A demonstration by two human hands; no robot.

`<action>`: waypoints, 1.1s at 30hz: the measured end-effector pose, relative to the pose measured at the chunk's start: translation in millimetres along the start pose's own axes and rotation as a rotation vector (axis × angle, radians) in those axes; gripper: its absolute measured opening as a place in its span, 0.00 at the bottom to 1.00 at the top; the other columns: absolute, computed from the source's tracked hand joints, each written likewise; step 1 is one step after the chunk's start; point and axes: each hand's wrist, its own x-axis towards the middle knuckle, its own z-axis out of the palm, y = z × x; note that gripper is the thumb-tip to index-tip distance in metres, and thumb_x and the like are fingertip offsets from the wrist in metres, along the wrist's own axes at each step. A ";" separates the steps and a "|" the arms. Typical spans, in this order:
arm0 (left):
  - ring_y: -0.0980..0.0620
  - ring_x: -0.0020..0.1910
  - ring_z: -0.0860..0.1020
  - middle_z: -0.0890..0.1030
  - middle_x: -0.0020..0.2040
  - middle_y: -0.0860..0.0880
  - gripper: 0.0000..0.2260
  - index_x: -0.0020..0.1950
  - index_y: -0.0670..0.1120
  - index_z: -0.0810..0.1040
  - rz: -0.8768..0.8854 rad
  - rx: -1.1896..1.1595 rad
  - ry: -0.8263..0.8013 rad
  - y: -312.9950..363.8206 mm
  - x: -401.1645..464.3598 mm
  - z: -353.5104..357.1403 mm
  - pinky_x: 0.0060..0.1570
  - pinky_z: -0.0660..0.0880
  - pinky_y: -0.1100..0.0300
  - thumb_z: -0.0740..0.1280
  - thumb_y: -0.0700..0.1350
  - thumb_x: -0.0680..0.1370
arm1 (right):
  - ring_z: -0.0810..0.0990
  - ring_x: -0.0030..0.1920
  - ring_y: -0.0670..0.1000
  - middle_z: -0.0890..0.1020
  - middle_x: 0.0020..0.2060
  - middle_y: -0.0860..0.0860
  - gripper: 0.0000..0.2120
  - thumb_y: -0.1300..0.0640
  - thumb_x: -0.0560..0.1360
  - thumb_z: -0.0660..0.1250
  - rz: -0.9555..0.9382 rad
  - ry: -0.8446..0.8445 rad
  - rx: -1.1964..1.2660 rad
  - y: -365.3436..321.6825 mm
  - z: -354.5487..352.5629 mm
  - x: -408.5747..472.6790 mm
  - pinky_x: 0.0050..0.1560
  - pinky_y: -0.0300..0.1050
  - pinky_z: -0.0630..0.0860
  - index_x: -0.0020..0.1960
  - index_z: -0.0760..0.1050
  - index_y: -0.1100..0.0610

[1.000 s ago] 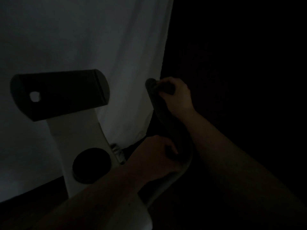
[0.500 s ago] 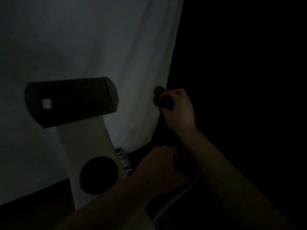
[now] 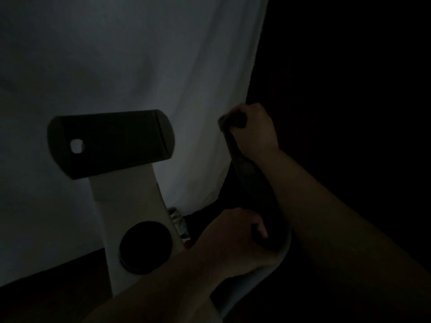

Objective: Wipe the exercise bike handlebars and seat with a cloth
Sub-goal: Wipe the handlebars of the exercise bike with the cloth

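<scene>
— What fills most of the view?

— A pale sheet (image 3: 130, 66) hangs across the whole upper left, its right edge running down from twelve o'clock. Everything to the right of it, from one to five o'clock, is too dark to read.

— And in front of the sheet?

— A white post (image 3: 130, 206) of the exercise bike rises at about seven o'clock. On top sits a dark, rounded console (image 3: 112, 143) with a small pale hole near its left end. Lower on the post there is a round black knob (image 3: 145, 247).

— Where is the handlebar?

— The dark handlebar (image 3: 253, 183) runs as a curved bar from about two o'clock of centre down to five o'clock, just right of the post. Both forearms cross in front of its lower part and hide where it joins the frame.

— How do the hands sit?

— The right hand (image 3: 254, 129) has its grip curled round the upper tip of the handlebar. The left hand (image 3: 233, 238) has its grip curled round the lower bend. I cannot tell whether a cloth lies under either hand; the light is too poor.

— Anything smaller?

— A small crumpled, patterned thing (image 3: 179, 223) lies by the foot of the sheet, between the post and the left hand. I cannot say what it is.

— Any writing or brand?

— None that can be read in this dimness.
</scene>
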 end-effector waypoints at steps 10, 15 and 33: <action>0.63 0.41 0.77 0.77 0.36 0.60 0.11 0.42 0.52 0.79 0.018 0.014 0.011 -2.4 0.2 0.4 0.35 0.66 0.70 0.73 0.56 0.66 | 0.78 0.52 0.52 0.81 0.52 0.52 0.08 0.57 0.75 0.65 0.080 -0.172 0.193 -1.5 8.8 15.3 0.55 0.44 0.75 0.53 0.79 0.54; 0.58 0.37 0.77 0.78 0.34 0.54 0.14 0.38 0.48 0.76 -0.002 -0.012 -0.062 2.1 2.1 0.9 0.35 0.68 0.63 0.71 0.58 0.68 | 0.76 0.58 0.55 0.80 0.56 0.54 0.08 0.65 0.70 0.67 -0.413 0.186 -0.029 20.3 18.7 -42.8 0.55 0.44 0.73 0.47 0.81 0.59; 0.61 0.41 0.76 0.79 0.41 0.56 0.10 0.44 0.50 0.78 -0.001 -0.052 -0.029 -0.1 -3.6 -1.3 0.34 0.67 0.69 0.72 0.53 0.69 | 0.73 0.49 0.55 0.80 0.40 0.50 0.06 0.58 0.65 0.69 -0.725 -0.129 -0.229 27.3 7.4 -28.9 0.44 0.50 0.74 0.42 0.78 0.55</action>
